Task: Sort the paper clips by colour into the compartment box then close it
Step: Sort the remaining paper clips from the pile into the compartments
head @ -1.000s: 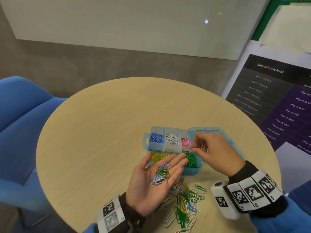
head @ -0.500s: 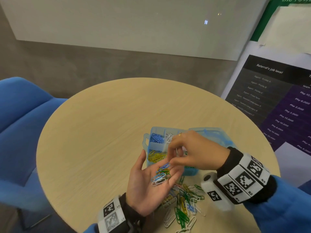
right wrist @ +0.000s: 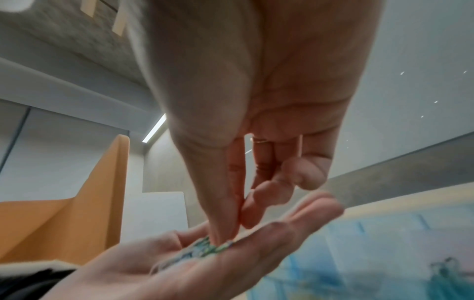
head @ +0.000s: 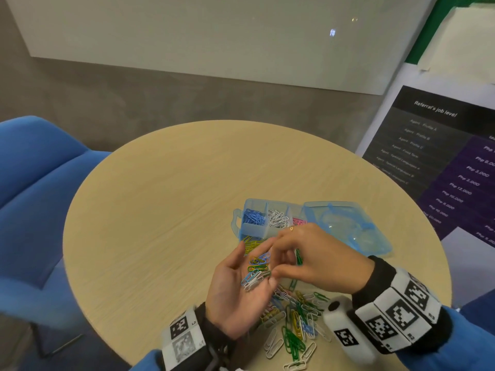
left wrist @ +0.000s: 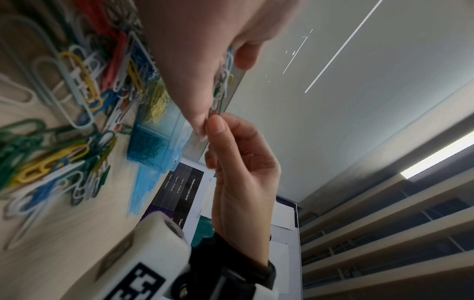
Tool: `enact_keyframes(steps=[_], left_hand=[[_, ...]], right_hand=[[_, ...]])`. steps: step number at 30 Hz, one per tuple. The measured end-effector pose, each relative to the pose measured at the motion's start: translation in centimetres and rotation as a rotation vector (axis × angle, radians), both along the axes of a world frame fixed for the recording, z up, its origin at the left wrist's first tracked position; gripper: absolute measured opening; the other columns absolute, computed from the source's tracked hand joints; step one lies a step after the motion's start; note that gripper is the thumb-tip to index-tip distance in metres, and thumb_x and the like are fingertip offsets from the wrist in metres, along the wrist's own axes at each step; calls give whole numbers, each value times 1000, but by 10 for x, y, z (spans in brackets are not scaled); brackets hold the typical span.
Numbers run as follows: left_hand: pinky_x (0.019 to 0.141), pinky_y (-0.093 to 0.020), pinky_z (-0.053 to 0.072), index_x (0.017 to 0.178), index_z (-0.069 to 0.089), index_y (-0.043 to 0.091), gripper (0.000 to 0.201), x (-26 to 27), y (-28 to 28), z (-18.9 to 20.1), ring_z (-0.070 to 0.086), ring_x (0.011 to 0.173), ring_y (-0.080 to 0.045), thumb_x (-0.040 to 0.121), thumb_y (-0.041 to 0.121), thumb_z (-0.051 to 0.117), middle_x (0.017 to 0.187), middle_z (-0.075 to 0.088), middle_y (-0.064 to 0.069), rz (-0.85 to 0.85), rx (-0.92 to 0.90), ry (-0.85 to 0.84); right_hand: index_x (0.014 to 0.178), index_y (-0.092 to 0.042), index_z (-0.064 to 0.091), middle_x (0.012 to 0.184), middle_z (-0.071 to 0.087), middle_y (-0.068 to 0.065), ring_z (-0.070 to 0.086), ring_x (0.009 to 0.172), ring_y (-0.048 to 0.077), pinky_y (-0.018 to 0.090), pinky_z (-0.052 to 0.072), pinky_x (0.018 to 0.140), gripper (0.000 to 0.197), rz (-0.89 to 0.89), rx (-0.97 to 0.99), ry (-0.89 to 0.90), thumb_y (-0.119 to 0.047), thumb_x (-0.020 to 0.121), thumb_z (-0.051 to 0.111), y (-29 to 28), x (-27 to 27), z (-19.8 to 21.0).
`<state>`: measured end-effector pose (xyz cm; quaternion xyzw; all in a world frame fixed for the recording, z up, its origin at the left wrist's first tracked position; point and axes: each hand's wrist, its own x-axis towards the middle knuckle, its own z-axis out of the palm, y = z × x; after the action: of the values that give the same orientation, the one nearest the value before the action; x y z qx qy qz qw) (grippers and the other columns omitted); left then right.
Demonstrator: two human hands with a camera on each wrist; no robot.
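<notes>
Right hand (head: 313,259) now lower, fingertips (pinched) on clips (head: 255,271) — left hand (head: 238,295) cupping.

At frame centre, a translucent light-blue plastic compartment box (head: 348,226) holds blue, white, pink, yellow and green clips; black-and-white square-patterned wristbands (head: 396,314) sit lower right.

The right hand (right wrist: 256,91) is reaching down, thumb and forefinger closing on what look like blurred paper clips (right wrist: 205,248) lying in the upturned left hand (right wrist: 195,270).
</notes>
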<state>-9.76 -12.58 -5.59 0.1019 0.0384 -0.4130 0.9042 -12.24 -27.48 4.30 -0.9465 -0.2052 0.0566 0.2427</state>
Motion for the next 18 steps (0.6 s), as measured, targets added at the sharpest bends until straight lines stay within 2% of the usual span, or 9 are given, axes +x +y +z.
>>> enact_keyframes(steps=[2, 4, 6, 9, 11, 14, 16, 17, 18], left_hand=[[99, -45, 49, 134, 48, -13, 51, 1, 1, 0, 58, 119, -39, 101, 25, 40, 140, 48, -29, -3, -3, 10], [102, -53, 42, 134, 49, -13, 52, 1, 2, 1, 52, 126, -43, 94, 21, 46, 142, 47, -29, -13, -8, 20], [102, -56, 38, 135, 47, -13, 50, 0, 1, 2, 48, 129, -46, 98, 21, 46, 142, 47, -30, -10, 10, 26], [103, -56, 35, 141, 40, -10, 64, 1, 1, 3, 44, 133, -45, 96, 35, 39, 144, 45, -29, -5, 75, 49], [104, -55, 35, 143, 37, -8, 70, 0, 1, 5, 44, 133, -45, 94, 41, 38, 145, 44, -29, 3, 117, 32], [111, -49, 32, 145, 33, -7, 74, 0, 1, 7, 40, 137, -42, 94, 47, 38, 147, 41, -28, 26, 187, -14], [120, -40, 23, 146, 31, -8, 75, -2, -1, 6, 35, 142, -36, 98, 49, 34, 153, 34, -22, 43, 240, -59], [119, -32, 21, 145, 33, -10, 75, -3, -2, 6, 34, 141, -31, 99, 50, 31, 152, 32, -20, 56, 251, -87], [112, -27, 22, 143, 36, -10, 76, -3, -2, 5, 32, 138, -25, 101, 52, 28, 146, 33, -18, 68, 255, -103]], right_hand=[[65, -42, 62, 70, 58, -16, 55, 68, 8, 15, 39, 61, 31, -30, -39, -52, -18, 79, 76, -6, -1, 7], [69, -30, 68, 66, 56, -13, 56, 69, 11, 17, 38, 60, 16, -92, -56, -91, -20, 79, 76, -14, -3, 14], [71, -23, 69, 69, 59, -13, 57, 70, 9, 16, 41, 62, 11, -176, -42, -128, -19, 80, 74, -26, -4, 18], [69, -25, 65, 70, 60, -10, 55, 73, -2, 8, 37, 63, 15, -308, -99, -228, -18, 80, 73, -45, -1, 18], [71, -26, 66, 71, 59, -11, 54, 75, -6, 9, 35, 63, 12, -341, -155, -242, -23, 81, 73, -48, -1, 13], [76, -28, 70, 74, 57, -14, 54, 71, 2, 13, 35, 64, 8, -242, -94, -243, -34, 82, 72, -33, -5, 4], [79, -27, 72, 73, 53, -16, 52, 72, 0, 13, 37, 68, 11, -126, -31, -198, -38, 80, 70, -17, -7, -2], [80, -27, 72, 74, 52, -17, 52, 72, -2, 13, 38, 69, 11, -80, -25, -168, -37, 79, 71, -11, -6, -5], [81, -25, 73, 75, 52, -17, 51, 72, -3, 12, 38, 69, 11, -52, -29, -141, -36, 79, 73, -6, -5, -7]])
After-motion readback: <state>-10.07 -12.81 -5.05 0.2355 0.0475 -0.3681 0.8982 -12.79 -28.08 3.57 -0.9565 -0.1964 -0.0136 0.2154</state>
